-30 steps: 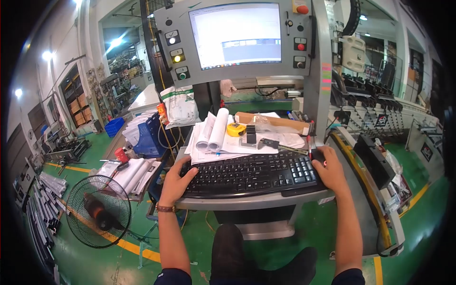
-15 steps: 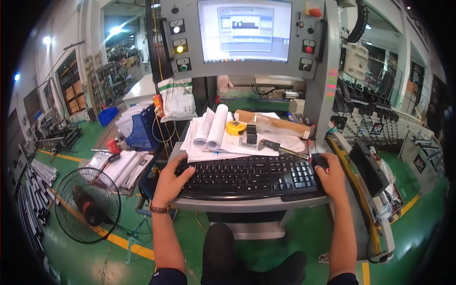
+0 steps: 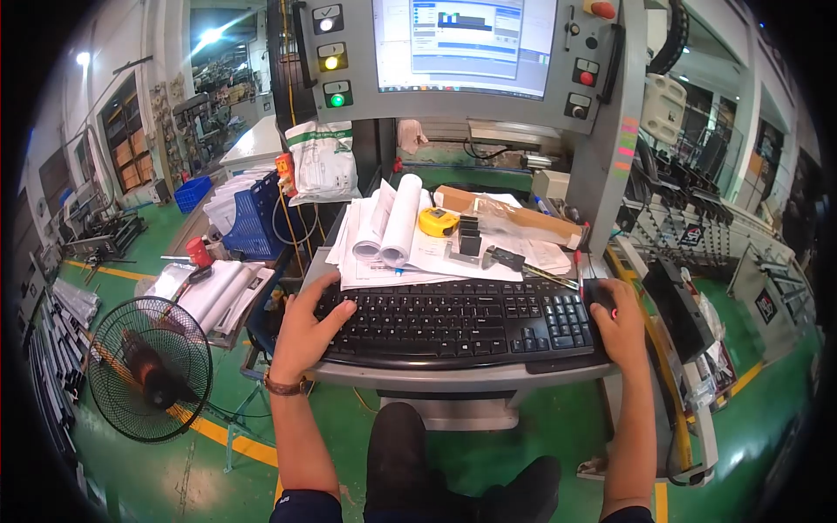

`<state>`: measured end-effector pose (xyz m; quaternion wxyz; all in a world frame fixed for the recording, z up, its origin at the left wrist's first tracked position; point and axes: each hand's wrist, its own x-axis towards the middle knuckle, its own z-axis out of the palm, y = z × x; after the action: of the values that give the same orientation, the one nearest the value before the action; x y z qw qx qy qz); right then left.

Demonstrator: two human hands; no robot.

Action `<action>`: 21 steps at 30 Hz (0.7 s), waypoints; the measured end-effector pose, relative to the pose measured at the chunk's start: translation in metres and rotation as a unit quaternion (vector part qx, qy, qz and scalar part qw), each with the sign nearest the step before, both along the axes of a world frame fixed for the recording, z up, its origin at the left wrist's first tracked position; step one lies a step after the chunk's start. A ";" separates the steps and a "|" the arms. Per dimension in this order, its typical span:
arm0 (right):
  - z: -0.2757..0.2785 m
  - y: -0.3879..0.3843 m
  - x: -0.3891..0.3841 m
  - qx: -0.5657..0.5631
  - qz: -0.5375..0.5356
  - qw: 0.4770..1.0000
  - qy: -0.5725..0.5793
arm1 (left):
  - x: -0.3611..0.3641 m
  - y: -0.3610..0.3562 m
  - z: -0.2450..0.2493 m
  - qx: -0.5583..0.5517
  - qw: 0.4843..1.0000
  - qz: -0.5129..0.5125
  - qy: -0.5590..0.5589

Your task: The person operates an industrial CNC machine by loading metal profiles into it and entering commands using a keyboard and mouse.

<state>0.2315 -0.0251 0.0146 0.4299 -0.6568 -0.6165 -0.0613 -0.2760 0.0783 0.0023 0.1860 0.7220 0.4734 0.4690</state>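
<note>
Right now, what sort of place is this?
Probably a factory floor, at a machine's operator station: control panel with screen and lit push-buttons, green floor with yellow lines, left hand on a keyboard, right hand on a mouse.

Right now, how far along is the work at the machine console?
Done: a program window is up on the screen and the green lamp is lit. In hand: left hand on the left end of the keyboard, right hand cupping the mouse. Left: likely more input, as the window is open; its text is too small to read.
</note>
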 end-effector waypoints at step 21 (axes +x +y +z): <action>-0.002 -0.002 -0.001 0.011 -0.003 1.000 0.015 | -0.001 0.001 -0.001 0.002 1.000 0.007 0.003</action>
<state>0.2303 -0.0271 0.0123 0.4458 -0.6550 -0.6072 -0.0596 -0.2768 0.0795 0.0010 0.1800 0.7208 0.4781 0.4685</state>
